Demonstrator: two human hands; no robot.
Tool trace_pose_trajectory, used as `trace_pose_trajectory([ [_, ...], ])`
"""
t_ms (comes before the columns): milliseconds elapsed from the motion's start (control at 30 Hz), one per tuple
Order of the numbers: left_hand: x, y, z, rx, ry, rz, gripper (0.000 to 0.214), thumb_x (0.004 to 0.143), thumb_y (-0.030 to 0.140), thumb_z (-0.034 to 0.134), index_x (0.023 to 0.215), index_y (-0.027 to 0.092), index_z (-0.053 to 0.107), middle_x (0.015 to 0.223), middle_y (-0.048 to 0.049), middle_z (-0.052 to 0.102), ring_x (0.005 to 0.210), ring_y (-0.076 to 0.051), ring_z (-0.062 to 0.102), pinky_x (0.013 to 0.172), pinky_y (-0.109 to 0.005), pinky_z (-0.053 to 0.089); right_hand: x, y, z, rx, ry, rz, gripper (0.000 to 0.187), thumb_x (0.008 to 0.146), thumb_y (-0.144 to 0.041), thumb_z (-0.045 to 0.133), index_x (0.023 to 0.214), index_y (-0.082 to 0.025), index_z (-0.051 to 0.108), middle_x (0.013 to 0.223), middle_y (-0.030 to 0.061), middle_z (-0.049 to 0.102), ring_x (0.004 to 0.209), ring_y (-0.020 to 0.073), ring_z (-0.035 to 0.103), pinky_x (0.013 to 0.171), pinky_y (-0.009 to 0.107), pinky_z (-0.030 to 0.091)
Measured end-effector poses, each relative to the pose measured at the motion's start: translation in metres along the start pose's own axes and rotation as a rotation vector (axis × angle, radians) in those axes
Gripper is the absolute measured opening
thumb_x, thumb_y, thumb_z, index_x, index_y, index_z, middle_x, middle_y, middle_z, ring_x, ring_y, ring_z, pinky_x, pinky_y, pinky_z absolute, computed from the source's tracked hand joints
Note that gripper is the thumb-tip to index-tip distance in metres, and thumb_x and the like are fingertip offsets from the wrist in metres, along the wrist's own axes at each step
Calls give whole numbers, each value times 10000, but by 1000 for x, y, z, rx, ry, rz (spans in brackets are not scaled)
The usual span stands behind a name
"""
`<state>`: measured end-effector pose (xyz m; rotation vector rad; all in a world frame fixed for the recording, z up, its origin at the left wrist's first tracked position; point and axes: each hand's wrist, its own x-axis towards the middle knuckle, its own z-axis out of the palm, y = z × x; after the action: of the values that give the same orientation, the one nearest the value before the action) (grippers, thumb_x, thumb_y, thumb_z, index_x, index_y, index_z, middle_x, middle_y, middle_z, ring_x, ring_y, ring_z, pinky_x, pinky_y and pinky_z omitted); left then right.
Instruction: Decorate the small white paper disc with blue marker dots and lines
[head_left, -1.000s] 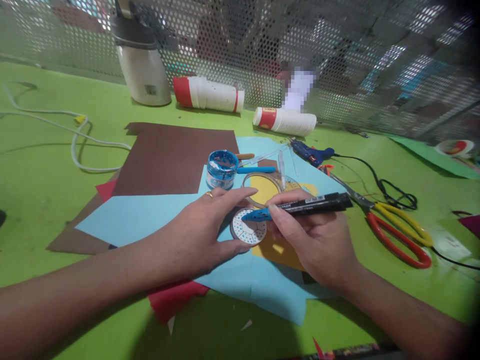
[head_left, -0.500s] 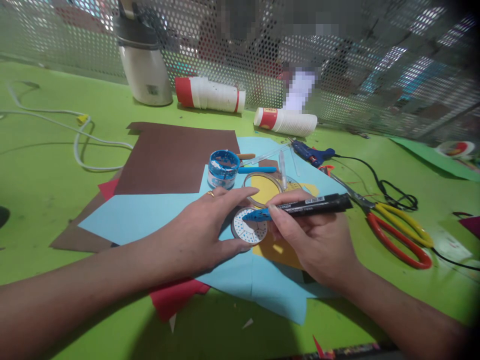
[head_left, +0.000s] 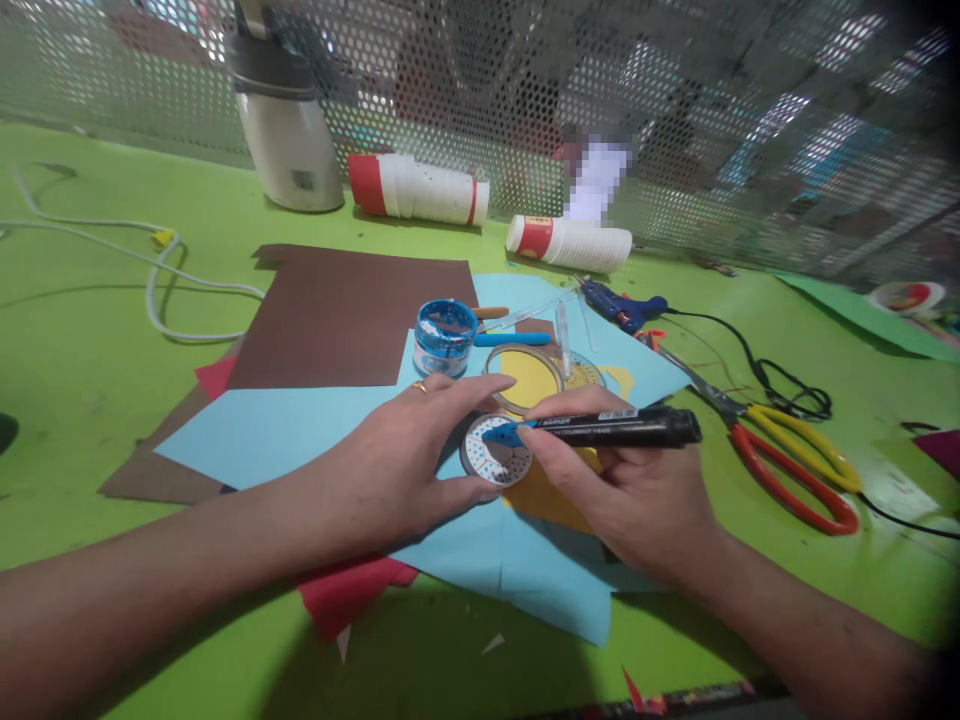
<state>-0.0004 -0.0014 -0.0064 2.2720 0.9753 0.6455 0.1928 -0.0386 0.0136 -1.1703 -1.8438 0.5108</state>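
My left hand (head_left: 409, 455) curves round a small white disc (head_left: 501, 468), steadying it between thumb and fingers. Thin lines divide the disc's face, and small blue dots cover much of it. A black marker (head_left: 622, 429) with a blue front end is gripped in my right hand (head_left: 645, 490); its tip is at the disc's face. Just beyond my hands are a round clear-rimmed lid (head_left: 525, 372) over yellow and a jar of blue paint (head_left: 445, 345). Light blue paper (head_left: 300, 430) lies beneath.
Scissors (head_left: 795, 465) and a blue glue gun (head_left: 622, 305) with a black cord lie to the right. Brown paper (head_left: 352, 320) is at left. Two paper cup stacks (head_left: 427, 192) and a white flask (head_left: 292, 150) stand before a perforated screen (head_left: 420, 90).
The marker has tilted closer to level, its back end lower, and my right fingers have shifted slightly left. My left hand and the disc stay nearly still.
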Motion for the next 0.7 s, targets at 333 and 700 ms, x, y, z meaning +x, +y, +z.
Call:
trace_pose_trajectory([
  [333,-1,-1,0,1,6,1,712,774,264,721,1412,219,409,1324,-67,615,1196,-299,550,985,-466,465,-1,1,0,-23,10,-58,100,840,-131,642,866,-226,625,791,-24,693,751,121,681,701,216,554],
  [700,1,0,-1,-12,2,2,712,767,255,728,1404,194,415,1284,-90,629,1143,-275,584,949,-434,484,-4,3,2,41,100,27,41,847,-177,654,874,-205,641,803,-10,675,761,118,676,731,247,554],
])
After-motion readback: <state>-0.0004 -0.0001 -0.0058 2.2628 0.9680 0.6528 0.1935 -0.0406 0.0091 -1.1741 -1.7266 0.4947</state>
